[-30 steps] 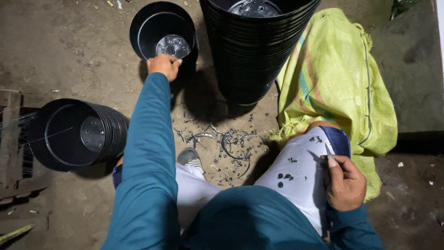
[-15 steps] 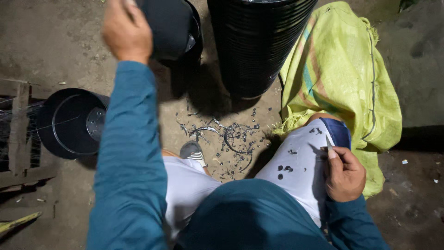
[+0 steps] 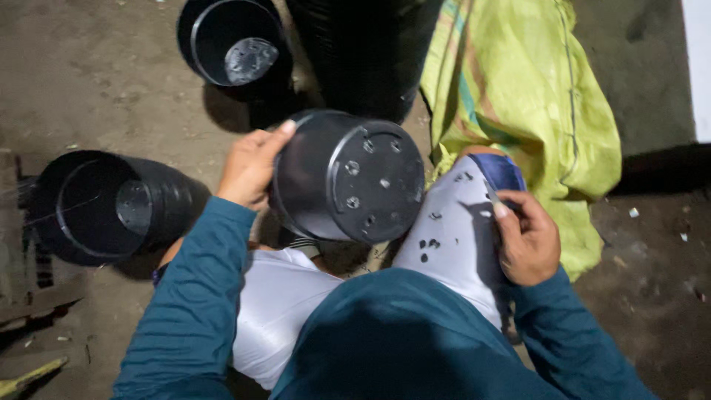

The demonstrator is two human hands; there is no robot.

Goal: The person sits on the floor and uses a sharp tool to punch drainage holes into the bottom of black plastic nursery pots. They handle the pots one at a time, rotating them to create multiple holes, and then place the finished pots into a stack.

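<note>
Black round plastic pot (image 3: 348,178), turned on its side with its base toward the camera, is held above the person's lap, between the knees. The base shows several small round holes. The left hand (image 3: 250,167) grips the pot by its rim, fingers curled over the edge and thumb on the outer wall. The right hand (image 3: 527,237) rests on the right thigh, closed narrowly around a small thin blade-like tool (image 3: 495,198); the tool's kind cannot be told for certain. It does not touch the pot.

The person sits on a bare dirt floor (image 3: 96,81), wearing a teal long-sleeved top and white trousers (image 3: 281,304) marked with dark specks on the right leg.

A second black plastic pot (image 3: 233,48) stands upright near the top edge of the floor area, well apart from the held one. A nested stack of black pots (image 3: 111,204) lies on its side at the left edge, mouth toward the camera. A tall dark stack of pots (image 3: 363,52) stands at top centre, just behind the held pot. A yellow-green woven sack (image 3: 518,89) lies at the right, beside the right knee.
</note>
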